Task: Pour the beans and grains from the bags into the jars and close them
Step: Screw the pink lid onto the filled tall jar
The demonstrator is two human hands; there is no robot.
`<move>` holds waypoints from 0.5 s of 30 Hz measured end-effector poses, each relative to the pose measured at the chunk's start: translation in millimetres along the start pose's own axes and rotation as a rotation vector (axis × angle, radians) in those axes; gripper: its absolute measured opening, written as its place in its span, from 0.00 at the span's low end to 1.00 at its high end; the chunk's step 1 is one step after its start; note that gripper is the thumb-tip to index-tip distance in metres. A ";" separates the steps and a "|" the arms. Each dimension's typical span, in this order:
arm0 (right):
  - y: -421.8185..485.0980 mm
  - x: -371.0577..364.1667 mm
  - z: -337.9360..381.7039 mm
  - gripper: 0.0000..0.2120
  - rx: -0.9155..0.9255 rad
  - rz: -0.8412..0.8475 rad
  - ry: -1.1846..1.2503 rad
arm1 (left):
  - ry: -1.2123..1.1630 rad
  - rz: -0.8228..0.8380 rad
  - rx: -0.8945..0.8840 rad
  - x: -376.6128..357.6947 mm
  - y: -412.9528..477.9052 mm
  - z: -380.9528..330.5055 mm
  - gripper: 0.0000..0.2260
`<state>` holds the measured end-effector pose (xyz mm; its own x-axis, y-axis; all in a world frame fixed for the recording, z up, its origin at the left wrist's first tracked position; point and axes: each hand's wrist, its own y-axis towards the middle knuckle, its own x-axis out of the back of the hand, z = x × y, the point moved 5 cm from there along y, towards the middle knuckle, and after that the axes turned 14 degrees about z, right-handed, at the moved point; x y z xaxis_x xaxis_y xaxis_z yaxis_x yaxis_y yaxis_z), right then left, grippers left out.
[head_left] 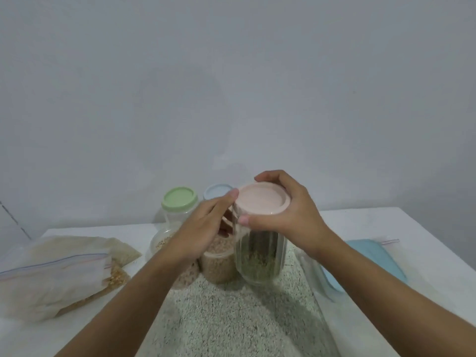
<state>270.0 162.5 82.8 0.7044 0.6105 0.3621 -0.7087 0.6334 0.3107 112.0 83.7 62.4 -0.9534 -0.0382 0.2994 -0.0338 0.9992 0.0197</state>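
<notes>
A tall clear jar (pixel 260 258) partly filled with greenish grains stands at the middle of the table. A pink lid (pixel 261 199) sits on its mouth. My right hand (pixel 286 217) grips that lid from the right, fingers over the far rim and thumb at the near rim. My left hand (pixel 203 228) holds the jar's upper left side just under the lid. A shorter open jar (pixel 219 264) of tan grains stands to the left, partly behind my left hand.
A green-lidded jar (pixel 179 202) and a blue-lidded jar (pixel 217 192) stand behind. An open tub of grains (pixel 161 243) is left of my hand. Zip bags of grains (pixel 59 271) lie at the left. A blue bag (pixel 373 256) lies at the right. A speckled mat (pixel 231 313) covers the front.
</notes>
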 end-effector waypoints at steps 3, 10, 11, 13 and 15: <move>23.2 28.0 12.8 0.37 0.054 -0.028 0.012 | -0.011 -0.028 -0.040 6.1 29.2 -29.3 0.27; 74.6 67.2 3.4 0.35 0.105 -0.031 -0.028 | 0.041 -0.069 -0.039 16.4 93.6 -50.0 0.23; 80.3 69.3 -2.2 0.35 0.103 -0.027 -0.036 | 0.051 -0.071 -0.028 17.2 101.2 -47.7 0.23; 93.3 74.1 -16.7 0.34 0.107 -0.013 -0.043 | 0.076 -0.082 0.000 19.7 117.6 -41.8 0.21; 101.8 75.5 -31.8 0.34 0.104 -0.006 -0.050 | 0.136 -0.080 0.023 22.2 130.3 -33.6 0.19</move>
<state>252.3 288.2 113.8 0.7078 0.5804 0.4027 -0.7064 0.5827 0.4018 96.5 212.7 103.7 -0.8978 -0.1172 0.4246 -0.1164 0.9928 0.0277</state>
